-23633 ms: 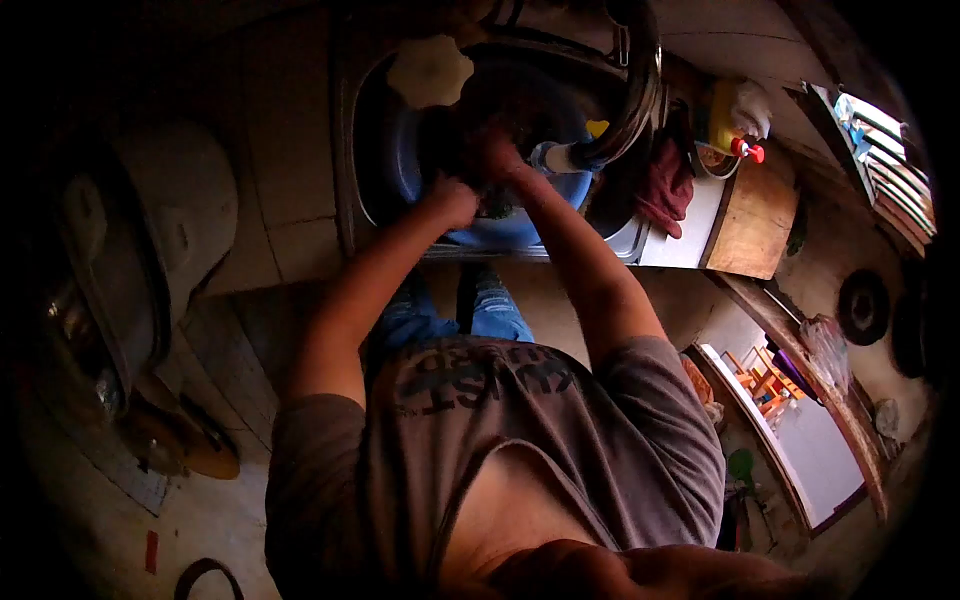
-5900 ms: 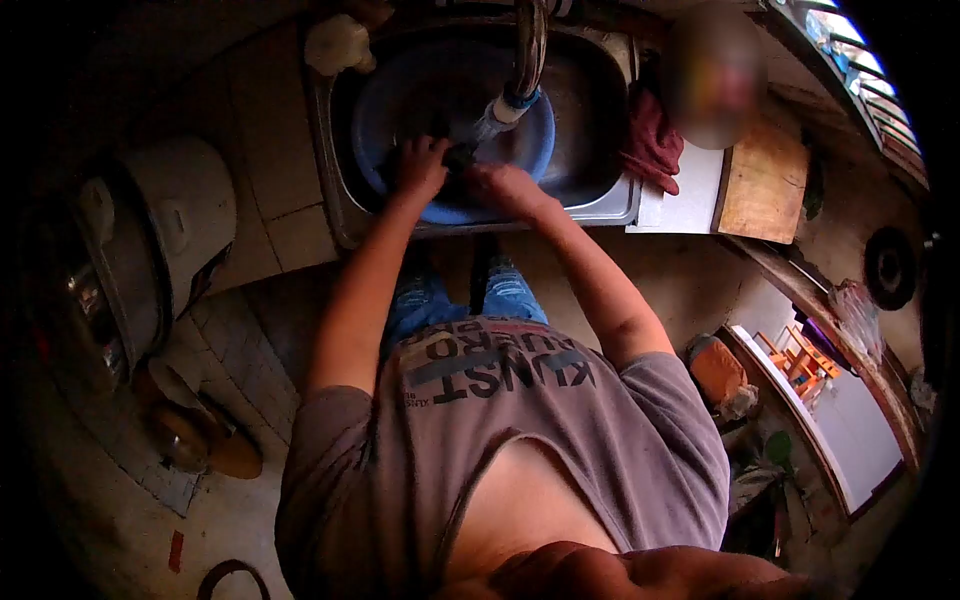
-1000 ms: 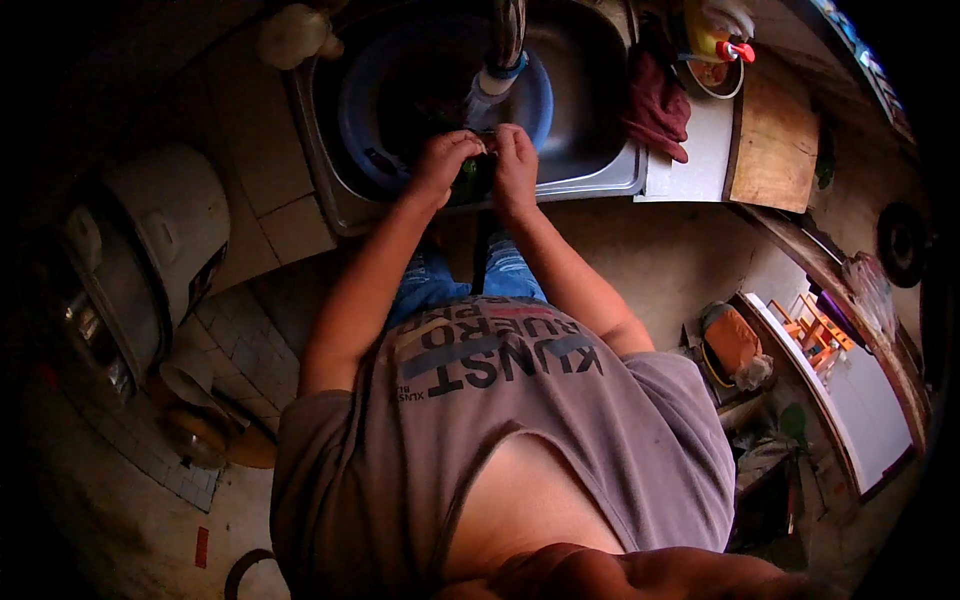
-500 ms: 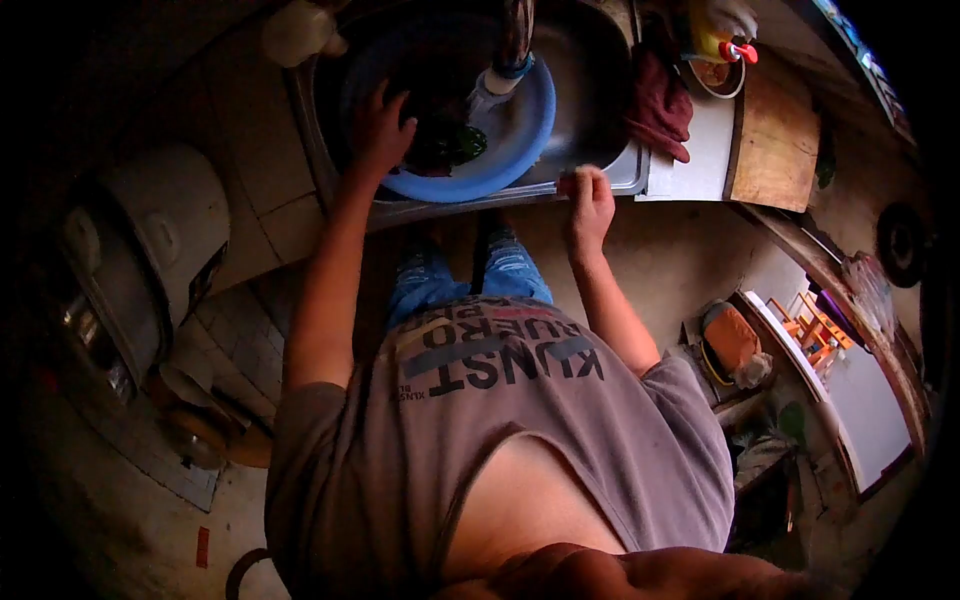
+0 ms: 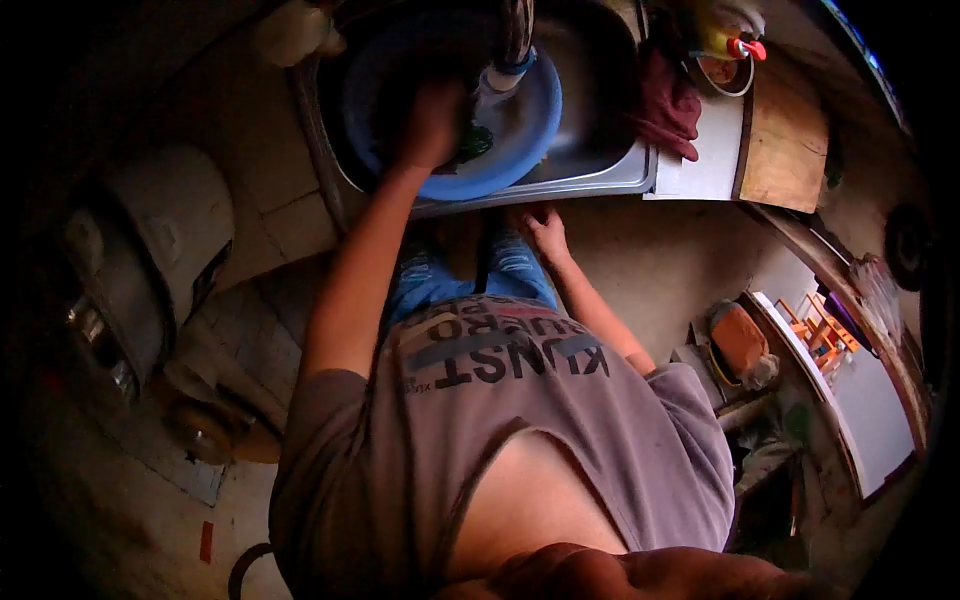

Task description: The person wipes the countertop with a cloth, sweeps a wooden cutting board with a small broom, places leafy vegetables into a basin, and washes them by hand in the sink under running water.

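My left hand (image 5: 435,120) is inside the blue basin (image 5: 505,178), over dark contents. It is smeared by motion, so its fingers and anything in them cannot be made out. Dark green leaves (image 5: 475,143) lie beside it in the basin. Just below the sink's front edge, near my jeans, is my right hand (image 5: 545,232), its fingers apart and nothing visible between them. The faucet spout (image 5: 503,76) points down over the basin, with water below its end.
The metal sink (image 5: 600,180) surrounds the basin. To its right are a dark red cloth (image 5: 672,115), a bowl (image 5: 735,82) and a wooden board (image 5: 785,155). A pale object (image 5: 290,35) sits at the sink's left corner; a large appliance (image 5: 185,215) stands at the far left.
Both hands were together over the basin's front a second ago, then moved apart. Since then my left hand has moved right within the basin, and my right hand has moved left and down below the sink edge.
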The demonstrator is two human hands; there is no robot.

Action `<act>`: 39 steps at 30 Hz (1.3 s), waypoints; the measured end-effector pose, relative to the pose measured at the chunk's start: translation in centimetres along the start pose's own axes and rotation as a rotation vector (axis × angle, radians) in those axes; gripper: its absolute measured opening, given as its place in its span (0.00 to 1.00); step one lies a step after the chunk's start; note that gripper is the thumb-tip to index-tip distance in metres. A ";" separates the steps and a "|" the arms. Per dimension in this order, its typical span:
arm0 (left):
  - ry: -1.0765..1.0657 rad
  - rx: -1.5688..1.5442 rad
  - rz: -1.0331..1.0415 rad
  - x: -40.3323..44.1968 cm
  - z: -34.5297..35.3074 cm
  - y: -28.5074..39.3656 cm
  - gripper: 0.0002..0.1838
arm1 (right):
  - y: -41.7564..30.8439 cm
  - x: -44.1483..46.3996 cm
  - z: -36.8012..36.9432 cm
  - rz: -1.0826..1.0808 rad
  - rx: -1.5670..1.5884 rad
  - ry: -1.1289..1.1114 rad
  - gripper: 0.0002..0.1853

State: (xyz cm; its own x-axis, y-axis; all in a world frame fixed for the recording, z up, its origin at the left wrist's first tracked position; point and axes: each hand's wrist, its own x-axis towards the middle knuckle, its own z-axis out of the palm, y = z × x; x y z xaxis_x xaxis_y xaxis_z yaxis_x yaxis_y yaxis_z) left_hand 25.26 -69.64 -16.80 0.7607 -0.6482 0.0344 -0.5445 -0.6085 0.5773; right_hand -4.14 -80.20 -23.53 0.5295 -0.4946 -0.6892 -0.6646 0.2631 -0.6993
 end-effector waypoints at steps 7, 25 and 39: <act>-0.322 -0.302 -0.409 -0.7 0.9 -5.5 0.15 | -7.4 -4.6 -1.4 -0.145 -0.036 -0.091 0.12; 0.002 -1.990 -1.070 -2.9 -7.7 0.6 0.11 | -19.2 0.3 6.8 -0.220 0.201 -0.266 0.12; -0.019 -1.845 -1.199 -4.0 -6.5 -2.1 0.14 | -19.2 0.9 7.8 -0.142 0.454 -0.313 0.09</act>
State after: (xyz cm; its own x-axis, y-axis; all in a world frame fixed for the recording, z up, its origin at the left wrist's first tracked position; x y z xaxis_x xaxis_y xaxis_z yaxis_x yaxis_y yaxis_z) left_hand 25.63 -62.75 -12.88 0.3761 -0.4169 -0.8275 0.9011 0.3724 0.2220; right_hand 13.15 -79.23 -12.19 0.7738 -0.3005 -0.5576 -0.3190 0.5756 -0.7529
